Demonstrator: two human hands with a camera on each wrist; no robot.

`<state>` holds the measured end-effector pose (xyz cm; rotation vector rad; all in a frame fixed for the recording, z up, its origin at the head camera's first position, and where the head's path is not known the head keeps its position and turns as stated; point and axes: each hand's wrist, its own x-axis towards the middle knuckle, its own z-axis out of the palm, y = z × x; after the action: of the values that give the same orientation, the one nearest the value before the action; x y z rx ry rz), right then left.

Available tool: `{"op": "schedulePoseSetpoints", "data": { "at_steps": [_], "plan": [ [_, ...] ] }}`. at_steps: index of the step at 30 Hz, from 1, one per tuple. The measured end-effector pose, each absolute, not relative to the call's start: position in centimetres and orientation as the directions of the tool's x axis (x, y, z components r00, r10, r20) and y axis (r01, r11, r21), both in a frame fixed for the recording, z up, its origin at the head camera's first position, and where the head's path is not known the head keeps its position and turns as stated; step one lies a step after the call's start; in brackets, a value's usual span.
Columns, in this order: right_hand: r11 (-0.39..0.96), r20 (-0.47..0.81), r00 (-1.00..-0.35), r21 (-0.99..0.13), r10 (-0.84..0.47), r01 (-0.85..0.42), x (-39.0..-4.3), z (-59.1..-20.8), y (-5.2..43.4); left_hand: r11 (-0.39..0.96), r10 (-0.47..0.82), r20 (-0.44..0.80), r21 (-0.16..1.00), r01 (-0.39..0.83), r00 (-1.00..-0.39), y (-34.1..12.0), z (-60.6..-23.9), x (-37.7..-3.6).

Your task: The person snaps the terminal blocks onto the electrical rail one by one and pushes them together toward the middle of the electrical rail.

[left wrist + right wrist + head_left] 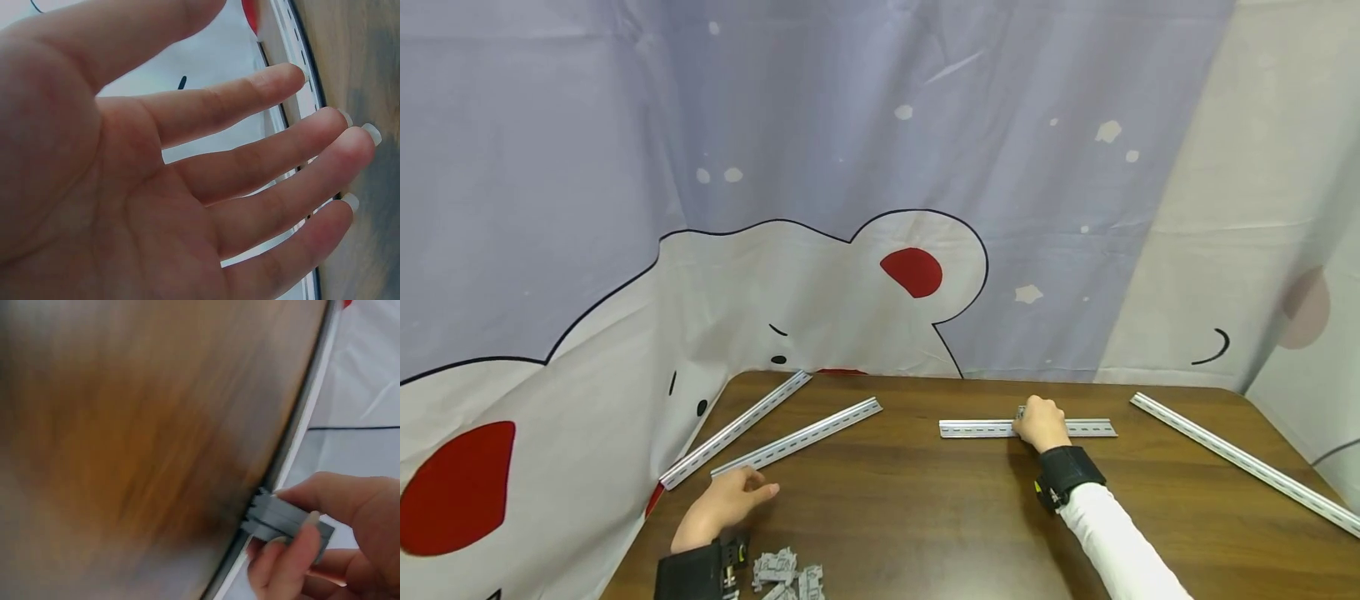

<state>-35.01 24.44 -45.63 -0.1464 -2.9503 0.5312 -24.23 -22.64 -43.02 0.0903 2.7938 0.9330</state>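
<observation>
A grey clip [287, 522] is pinched by the right hand [1040, 422] against the short rail [977, 428], centre right of the desk [925, 517]. The left hand [724, 502], fingers spread, is held lower left beside loose grey clips [786, 573]. Three longer rails are laid around; a bear-print cloth [820, 275] is hung behind.

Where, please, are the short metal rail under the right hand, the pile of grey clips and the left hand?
short metal rail [973, 428], head view, bare left stretch of the rail.
pile of grey clips [786, 573], head view, middle of the pile.
left hand [724, 503], head view, back of the hand.
</observation>
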Motion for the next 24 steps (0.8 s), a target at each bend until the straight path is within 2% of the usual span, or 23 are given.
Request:
{"op": "schedulePoseSetpoints", "data": {
  "at_steps": [6, 24],
  "plan": [
    [0.932, 0.126, -0.983, -0.354, 0.13, 0.078, -37.0, -46.1, 25.4, 0.806, 0.126, -0.138, 0.591, 0.021, -0.982, -22.9, -43.9, -24.5],
    [0.927, 0.121, -0.984, -0.367, 0.128, 0.076, -40.8, -46.3, 27.0, 0.802, 0.091, -0.156, 0.598, -0.02, -0.984, -22.1, -43.6, -24.2]
  ]
}}
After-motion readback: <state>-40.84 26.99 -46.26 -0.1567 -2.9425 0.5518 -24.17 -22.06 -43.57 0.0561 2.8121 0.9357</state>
